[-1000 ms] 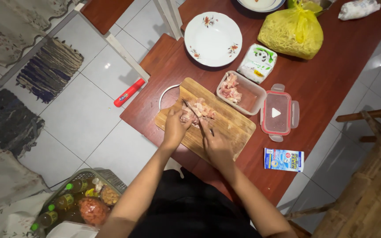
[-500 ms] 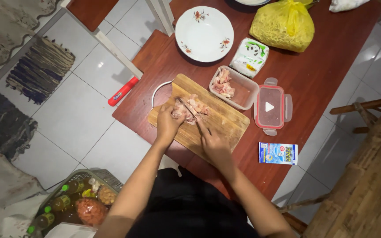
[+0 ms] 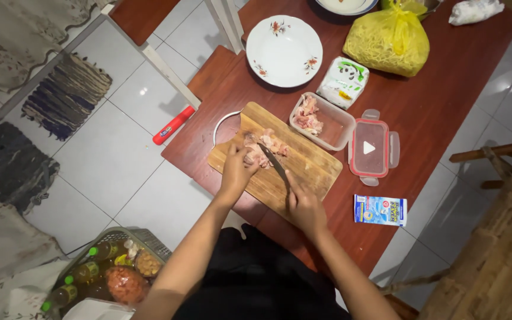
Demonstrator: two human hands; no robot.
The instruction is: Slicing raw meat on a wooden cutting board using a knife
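head view: right hand (image 3: 304,205) grip on knife (image 3: 275,164) now drawn back, left hand (image 3: 236,170) pinning meat (image 3: 263,149).

At 12 o'clock, the top edge cuts off a bowl (image 3: 346,6). The left hand (image 3: 236,170) covers part of the raw meat (image 3: 265,148). The knife (image 3: 275,165) handle is hidden inside the right hand (image 3: 304,204).

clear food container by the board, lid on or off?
Off. The clear container sits open with raw meat inside; its red-rimmed lid lies flat beside it.
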